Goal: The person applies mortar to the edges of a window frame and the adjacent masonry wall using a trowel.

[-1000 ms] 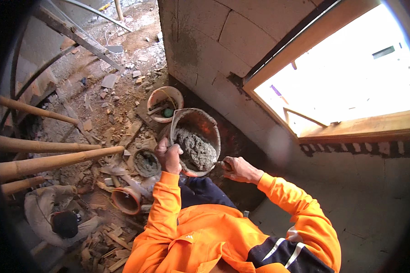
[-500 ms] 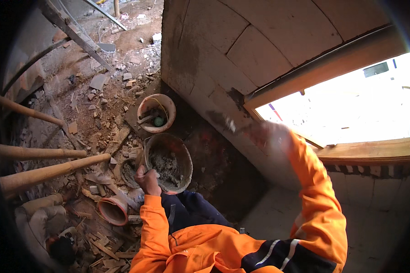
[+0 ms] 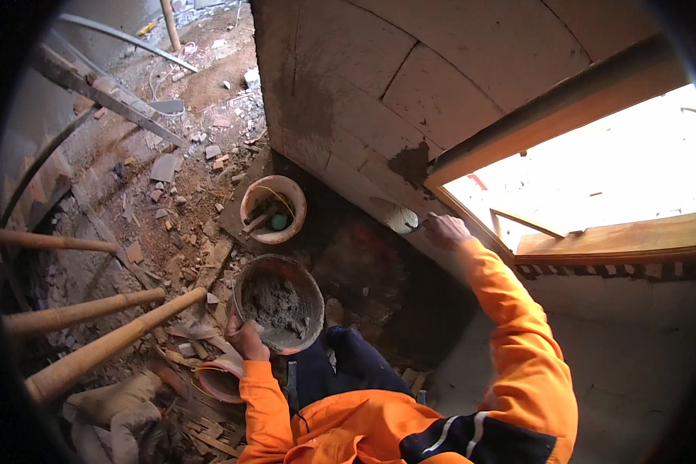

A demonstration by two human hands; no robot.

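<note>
My left hand (image 3: 247, 339) grips the near left side of a bucket (image 3: 309, 298) of wet grey mortar (image 3: 274, 305). My right hand (image 3: 445, 230) is closed on the handle of a trowel (image 3: 394, 216), whose pale metal blade is against or very near the block wall (image 3: 348, 139), just left of the wooden window frame (image 3: 580, 241). A dark patch of mortar (image 3: 410, 162) is on the wall above the trowel, beside the frame's upper corner.
A second bucket (image 3: 292, 199) holds tools and a green round object. An orange-rimmed container (image 3: 218, 380) lies near my legs. Bamboo poles (image 3: 108, 348) and a leaning plank (image 3: 116, 104) are at left, over rubble (image 3: 162, 209). Another person (image 3: 124, 421) is at lower left.
My right hand has moved from the bucket up and right to the wall with the trowel. The bucket in my left hand sits lower and further left in view.
</note>
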